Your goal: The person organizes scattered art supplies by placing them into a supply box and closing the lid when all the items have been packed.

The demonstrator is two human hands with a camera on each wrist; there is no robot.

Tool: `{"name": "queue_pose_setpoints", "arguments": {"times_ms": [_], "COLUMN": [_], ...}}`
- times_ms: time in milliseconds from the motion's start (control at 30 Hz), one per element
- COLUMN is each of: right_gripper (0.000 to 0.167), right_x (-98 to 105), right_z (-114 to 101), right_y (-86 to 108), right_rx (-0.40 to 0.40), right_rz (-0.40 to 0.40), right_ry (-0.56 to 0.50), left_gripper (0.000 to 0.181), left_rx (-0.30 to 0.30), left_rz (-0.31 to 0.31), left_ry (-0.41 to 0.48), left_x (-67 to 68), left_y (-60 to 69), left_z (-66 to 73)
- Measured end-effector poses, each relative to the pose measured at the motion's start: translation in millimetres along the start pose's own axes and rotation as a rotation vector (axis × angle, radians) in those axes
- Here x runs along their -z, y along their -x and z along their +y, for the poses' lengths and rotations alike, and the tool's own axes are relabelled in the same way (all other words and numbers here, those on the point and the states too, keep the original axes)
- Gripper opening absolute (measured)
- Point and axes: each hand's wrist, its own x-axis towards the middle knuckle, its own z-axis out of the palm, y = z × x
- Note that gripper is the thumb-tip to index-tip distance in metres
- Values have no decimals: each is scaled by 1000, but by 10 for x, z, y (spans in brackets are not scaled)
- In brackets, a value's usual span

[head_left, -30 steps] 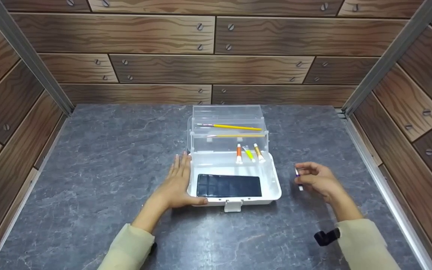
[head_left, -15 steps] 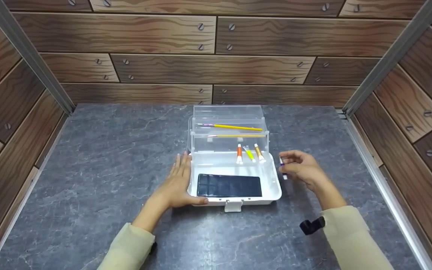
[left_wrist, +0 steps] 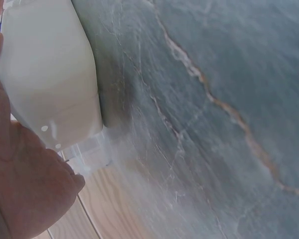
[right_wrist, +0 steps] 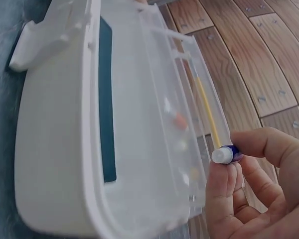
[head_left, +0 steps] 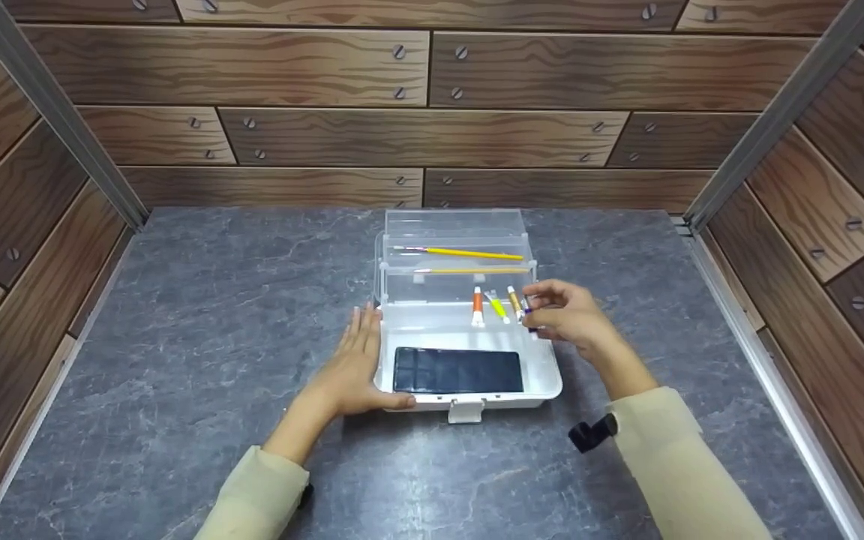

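A white plastic box (head_left: 544, 367) stands open on the table, its clear upper part (head_left: 454, 223) tilted back. My left hand (head_left: 349, 379) rests along its left side with straight fingers, thumb on the front rim. Between thumb and fingertips my right hand (head_left: 574, 322) pinches a small blue paint tube (right_wrist: 235, 153) with a white cap, above the box's back right corner. An orange tube (head_left: 478, 306), a yellow-green tube (head_left: 498, 307) and a gold tube (head_left: 514, 301) lie side by side toward the back, just left of the right fingers. The gold one is partly hidden.
A flat, glossy black slab (head_left: 458, 370) lies in the front of the box. Two yellow paintbrushes (head_left: 473, 253) lie across the clear part. A white latch (head_left: 466, 411) sticks out in front. Wood-patterned walls (head_left: 327, 135) surround the grey marbled table (head_left: 214, 315).
My right hand has moved left and away from me with the blue paint tube, from beside the box to over its back right corner. The left hand stays put.
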Motion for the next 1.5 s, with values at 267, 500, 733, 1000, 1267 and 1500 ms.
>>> {"name": "queue_pose_setpoints", "arguments": {"times_ms": [267,500,733,1000,1267,1500], "right_gripper": [56,51,50,46,50,46], "right_x": [-217,-313,-420,-550,-632,-705], "right_z": [-166,-256,-285,-341,-362,-356], "right_y": [-68,-114,-179,-247,-282,-299], "right_rx": [31,39,36,54,29,21], "right_rz": [-33,-46,-47,-65,-71,-59], "right_ry": [-31,-59,-49,-73,-75,-101], "left_gripper": [150,150,148,150,150,150], "left_rx": [10,9,-13,-3,2,-1], "left_rz": [4,-3,11,0,2,4], "left_ry": [-24,-67,-78,-71,-58,-69], "left_x": [2,11,17,29,29,13], "left_y": [-3,-27,-20,-29,-17,-9], "left_z": [9,25,9,5,14,6]}}
